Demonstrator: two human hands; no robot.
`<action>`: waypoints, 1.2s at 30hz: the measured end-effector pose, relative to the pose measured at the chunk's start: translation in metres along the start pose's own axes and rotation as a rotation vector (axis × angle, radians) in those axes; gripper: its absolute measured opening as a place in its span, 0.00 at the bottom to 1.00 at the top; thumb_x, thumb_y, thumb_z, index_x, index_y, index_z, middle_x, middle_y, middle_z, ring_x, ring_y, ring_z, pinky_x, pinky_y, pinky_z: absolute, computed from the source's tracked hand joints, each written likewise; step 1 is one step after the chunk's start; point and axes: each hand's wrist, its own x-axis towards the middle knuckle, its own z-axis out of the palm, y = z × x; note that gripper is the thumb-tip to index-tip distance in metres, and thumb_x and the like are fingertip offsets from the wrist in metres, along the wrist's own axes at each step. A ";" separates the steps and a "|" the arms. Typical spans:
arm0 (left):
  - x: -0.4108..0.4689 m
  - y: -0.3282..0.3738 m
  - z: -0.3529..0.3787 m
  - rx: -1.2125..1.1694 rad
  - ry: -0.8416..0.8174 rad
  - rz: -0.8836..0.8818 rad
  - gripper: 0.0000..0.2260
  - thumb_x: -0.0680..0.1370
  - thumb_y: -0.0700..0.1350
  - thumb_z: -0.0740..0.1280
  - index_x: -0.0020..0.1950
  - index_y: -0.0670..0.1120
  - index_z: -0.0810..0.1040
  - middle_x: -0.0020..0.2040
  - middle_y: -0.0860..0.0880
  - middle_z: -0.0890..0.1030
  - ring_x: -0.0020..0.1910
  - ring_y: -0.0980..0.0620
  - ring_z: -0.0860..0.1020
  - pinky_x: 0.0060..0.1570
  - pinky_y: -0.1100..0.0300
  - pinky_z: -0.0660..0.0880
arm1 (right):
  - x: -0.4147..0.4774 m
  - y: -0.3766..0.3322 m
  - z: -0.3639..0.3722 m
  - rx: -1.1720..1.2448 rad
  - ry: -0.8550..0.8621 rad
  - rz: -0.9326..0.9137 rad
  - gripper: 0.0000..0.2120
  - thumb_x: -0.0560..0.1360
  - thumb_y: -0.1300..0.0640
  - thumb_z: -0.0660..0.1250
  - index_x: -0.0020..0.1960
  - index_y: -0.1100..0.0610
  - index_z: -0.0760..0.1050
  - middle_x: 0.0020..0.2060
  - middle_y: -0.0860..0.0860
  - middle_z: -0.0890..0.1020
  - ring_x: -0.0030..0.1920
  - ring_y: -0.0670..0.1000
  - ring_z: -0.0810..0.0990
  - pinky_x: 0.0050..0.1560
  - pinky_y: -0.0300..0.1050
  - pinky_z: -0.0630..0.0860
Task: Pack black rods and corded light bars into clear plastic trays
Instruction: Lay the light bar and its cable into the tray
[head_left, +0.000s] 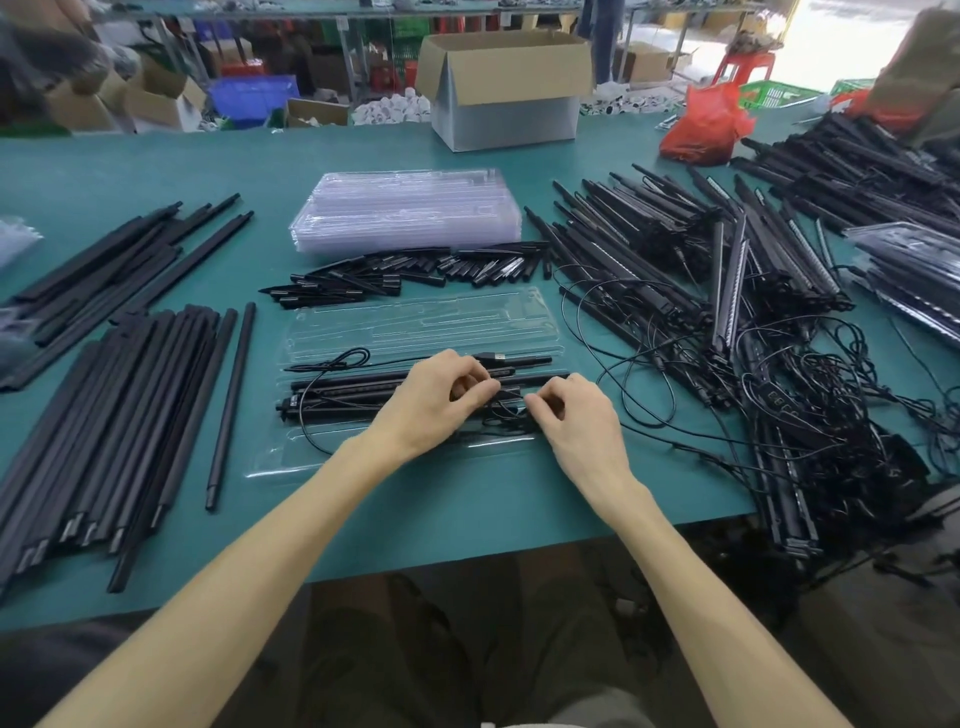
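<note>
While the light bar (363, 397) lies left to right along the near channels of the clear tray (415, 322), its cord (506, 415) bunches at the right end, between the left hand (441, 400) and right hand (582, 421); each grip pinches that cord, equally near.

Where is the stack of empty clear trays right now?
In the head view, the stack of clear trays sits mid-table, just beyond the row of short black pieces and this side of the open cardboard box.
</note>
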 end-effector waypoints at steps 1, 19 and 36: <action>-0.003 0.001 0.002 -0.002 0.017 0.012 0.10 0.79 0.55 0.68 0.52 0.50 0.82 0.49 0.53 0.77 0.50 0.55 0.75 0.53 0.56 0.74 | -0.001 -0.001 0.001 -0.006 0.010 0.001 0.11 0.81 0.48 0.65 0.43 0.52 0.77 0.38 0.43 0.72 0.45 0.47 0.72 0.42 0.43 0.65; -0.012 0.018 0.023 0.167 0.036 -0.023 0.14 0.75 0.55 0.73 0.55 0.49 0.78 0.53 0.51 0.73 0.57 0.50 0.69 0.60 0.49 0.70 | -0.019 -0.008 0.009 -0.171 0.162 -0.181 0.07 0.80 0.57 0.68 0.56 0.58 0.80 0.51 0.53 0.75 0.53 0.54 0.74 0.46 0.51 0.76; -0.005 0.019 0.022 0.079 -0.029 -0.195 0.15 0.70 0.60 0.76 0.51 0.54 0.80 0.53 0.53 0.71 0.58 0.52 0.66 0.65 0.53 0.67 | -0.020 -0.003 0.004 -0.225 0.103 -0.216 0.08 0.80 0.51 0.68 0.52 0.55 0.82 0.45 0.48 0.77 0.49 0.51 0.74 0.48 0.46 0.73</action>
